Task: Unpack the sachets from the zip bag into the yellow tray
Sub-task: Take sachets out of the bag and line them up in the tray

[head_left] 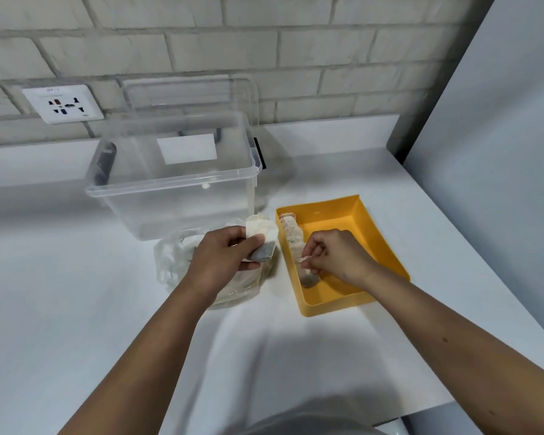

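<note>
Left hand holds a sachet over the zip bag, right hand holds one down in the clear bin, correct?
No: the head view shows the right hand holding its sachet down in the yellow tray, not the bin. The rest holds: the left hand holds a sachet over the zip bag.

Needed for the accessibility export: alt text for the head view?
A person's left hand holds a sachet over a clear zip bag while the right hand pinches a second sachet over a yellow tray, where a row of sachets lines the left wall. A clear storage box stands behind on the white counter.
</note>
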A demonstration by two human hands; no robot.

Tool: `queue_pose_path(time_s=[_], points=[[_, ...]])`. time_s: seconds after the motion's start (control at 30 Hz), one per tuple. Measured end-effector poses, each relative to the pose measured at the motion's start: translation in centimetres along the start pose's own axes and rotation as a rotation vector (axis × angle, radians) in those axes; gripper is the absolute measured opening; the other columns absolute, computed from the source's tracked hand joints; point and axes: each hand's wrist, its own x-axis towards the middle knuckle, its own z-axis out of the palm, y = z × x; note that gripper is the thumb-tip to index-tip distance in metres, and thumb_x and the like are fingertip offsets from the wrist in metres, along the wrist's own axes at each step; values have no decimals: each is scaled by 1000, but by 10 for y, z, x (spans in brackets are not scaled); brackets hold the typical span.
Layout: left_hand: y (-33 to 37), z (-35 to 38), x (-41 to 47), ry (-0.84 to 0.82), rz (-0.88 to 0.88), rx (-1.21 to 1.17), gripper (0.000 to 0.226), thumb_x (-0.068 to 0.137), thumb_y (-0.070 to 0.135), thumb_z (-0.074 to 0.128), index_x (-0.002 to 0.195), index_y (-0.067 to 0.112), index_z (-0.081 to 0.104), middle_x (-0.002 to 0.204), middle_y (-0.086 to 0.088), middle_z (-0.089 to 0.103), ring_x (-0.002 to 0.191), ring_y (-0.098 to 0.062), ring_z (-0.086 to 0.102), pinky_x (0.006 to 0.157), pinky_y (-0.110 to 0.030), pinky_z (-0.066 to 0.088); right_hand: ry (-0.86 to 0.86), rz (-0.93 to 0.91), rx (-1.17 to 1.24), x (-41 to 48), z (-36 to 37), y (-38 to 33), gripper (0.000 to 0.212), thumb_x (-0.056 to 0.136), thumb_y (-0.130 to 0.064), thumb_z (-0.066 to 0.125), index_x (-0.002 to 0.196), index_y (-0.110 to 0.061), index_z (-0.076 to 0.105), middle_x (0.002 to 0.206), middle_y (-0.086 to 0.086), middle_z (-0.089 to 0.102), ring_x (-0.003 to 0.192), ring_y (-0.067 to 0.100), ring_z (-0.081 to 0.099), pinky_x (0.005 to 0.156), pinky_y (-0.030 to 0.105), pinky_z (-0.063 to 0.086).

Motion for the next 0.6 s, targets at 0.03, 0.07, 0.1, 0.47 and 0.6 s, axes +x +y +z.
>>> queue_pose_path(time_s=[0.03,0.07,0.1,0.47,0.6], points=[[0,1,1,0,-4,-2,9,90,16,71,87,9,75,83,-8,73,76,-16,72,66,-21,58,13,-5,10,1,2,0,15,76,-8,81,81,-7,67,69,7,72,61,18,70,61,28,58],[0,2,1,-2,-8,-6,9,90,16,71,86,9,75,81,-6,73,75,-16,72,67,-21,58,24,-10,15,1,4,0,17,76,-9,81,81,-7,66,68,7,72,60,18,70,62,29,58],[0,3,1,-6,-13,-14,9,90,16,70,87,9,75,79,-4,73,75,-15,72,67,-21,58,35,-15,19,2,6,0,18,76,-9,82,80,-7,64,66,7,72,59,18,70,62,30,59],[-1,13,0,-27,-42,-138,11,88,8,70,95,-1,72,81,-10,74,70,-16,72,66,-22,61,199,-36,409,-14,-6,-24,12,86,-17,73,93,-8,69,83,9,67,61,19,69,62,34,60],[-2,19,0,-25,-14,-92,17,86,12,74,96,-2,72,89,-17,76,76,-19,73,67,-23,60,152,-13,547,-23,-1,-44,17,84,-26,75,85,-10,70,77,14,69,62,26,69,62,36,61]])
